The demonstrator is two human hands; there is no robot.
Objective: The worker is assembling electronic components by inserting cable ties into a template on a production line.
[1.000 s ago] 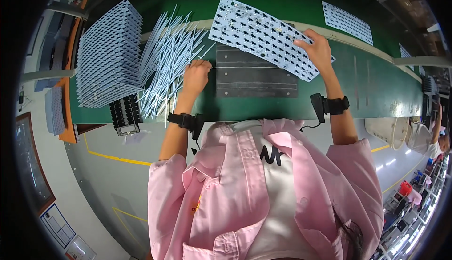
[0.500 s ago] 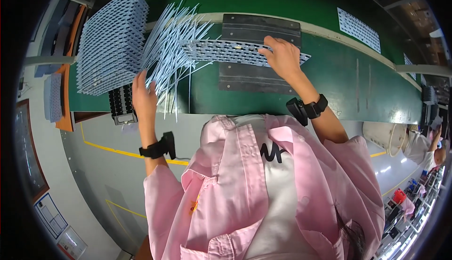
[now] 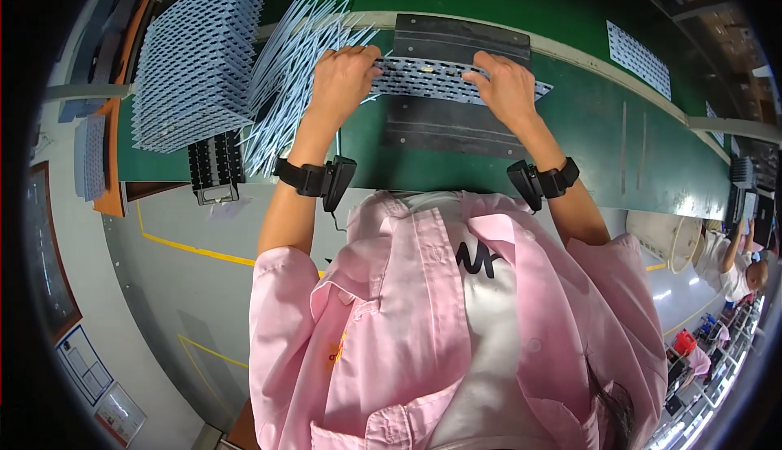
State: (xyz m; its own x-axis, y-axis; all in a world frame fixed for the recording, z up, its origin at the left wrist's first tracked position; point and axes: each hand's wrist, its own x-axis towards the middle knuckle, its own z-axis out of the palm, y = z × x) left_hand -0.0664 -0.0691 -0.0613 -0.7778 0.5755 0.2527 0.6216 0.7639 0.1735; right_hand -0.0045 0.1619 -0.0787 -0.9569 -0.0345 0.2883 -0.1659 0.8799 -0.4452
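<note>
Dozens of pale panels with dark marks make up the tall stack [image 3: 195, 63] at the far left of the green surface [image 3: 586, 132]. A black slotted rack [image 3: 215, 169] sits on the near side of the stack. Just to the right lies a loose heap of thin pale strips [image 3: 285, 75], its right side partly hidden behind the left hand [image 3: 346, 79]. That hand is closed on the left end of the held panel [image 3: 428, 79], though its fingertips are partly covered. The held panel spans between the hands, above the dark plate [image 3: 456, 128], and appears tilted; whether its edge touches the plate cannot be told. The right hand [image 3: 505, 83] pinches it short of its right end, one corner projecting beyond. The hands are well apart, both clamped on this one panel. The step in hand looks like two-handed positioning; moving it would call for level, matched control of both ends. Farther right, another panel [image 3: 639, 55] lies at the far side.
</note>
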